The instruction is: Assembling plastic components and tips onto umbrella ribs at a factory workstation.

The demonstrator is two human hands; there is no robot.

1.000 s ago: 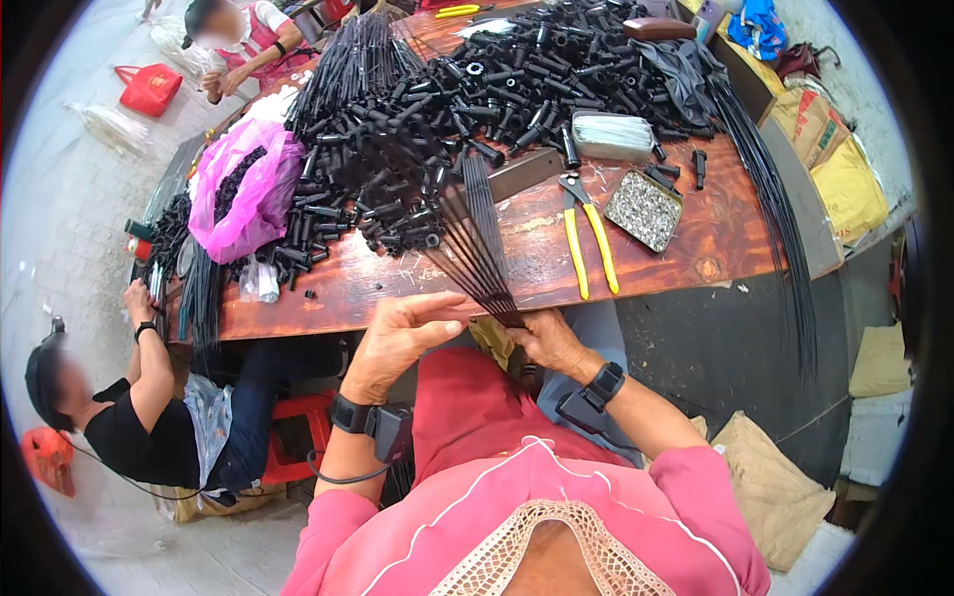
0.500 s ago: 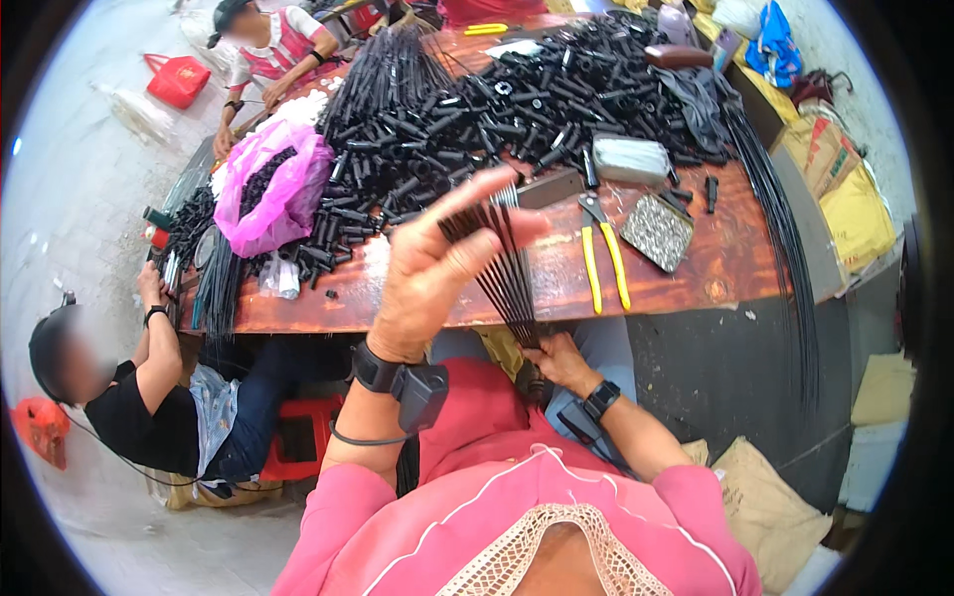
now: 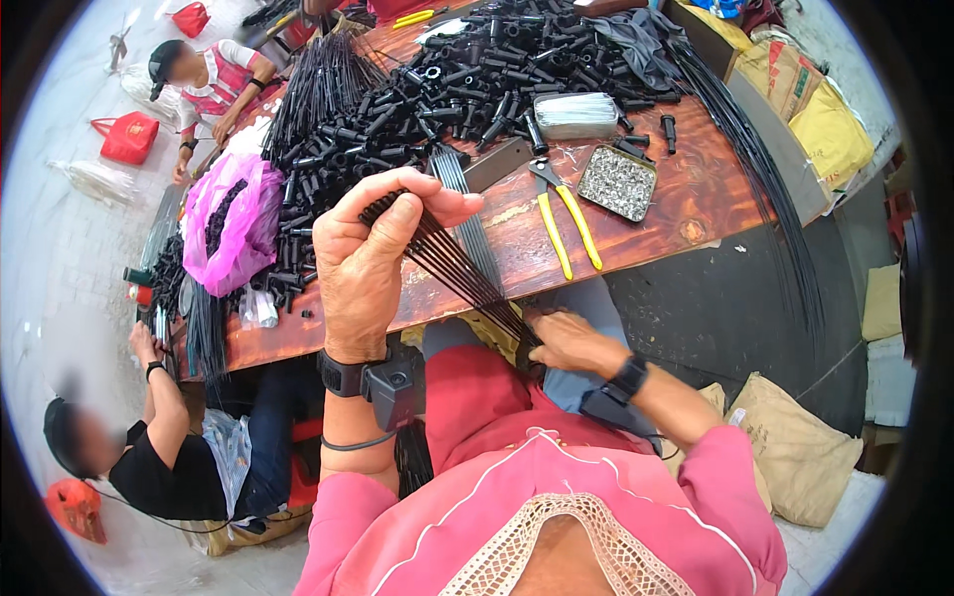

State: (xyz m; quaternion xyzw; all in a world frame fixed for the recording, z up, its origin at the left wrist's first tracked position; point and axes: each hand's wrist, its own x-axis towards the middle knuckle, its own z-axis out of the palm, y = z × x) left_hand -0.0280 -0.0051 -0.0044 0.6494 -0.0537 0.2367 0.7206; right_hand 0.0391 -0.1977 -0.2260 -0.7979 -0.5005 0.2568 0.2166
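A fanned bundle of thin black rods [image 3: 449,266] slants over the table's front edge. My left hand [image 3: 363,263] is closed round its upper end, thumb pressed against the rods and fingers curled over them. At the lower end, above my lap, my right hand [image 3: 576,343] grips the same bundle; its fingertips are partly hidden. Behind the bundle, a flat band of grey rods [image 3: 463,204] lies across the wooden table [image 3: 686,214]. To the right of it are yellow-handled pliers [image 3: 568,221] and an open tin of small metal pieces [image 3: 617,183].
Black tubular parts [image 3: 397,124] are heaped across the table, beside a pink plastic bag [image 3: 231,223]. Long black rods [image 3: 745,154] hang over the right edge. One co-worker [image 3: 164,427] sits at the left; another [image 3: 221,84] works at the far left. Sacks [image 3: 795,447] lie at right.
My left hand has closed further round the rods' upper end. The bundle now leans more to the left. My head view has shifted, so the table appears tilted.
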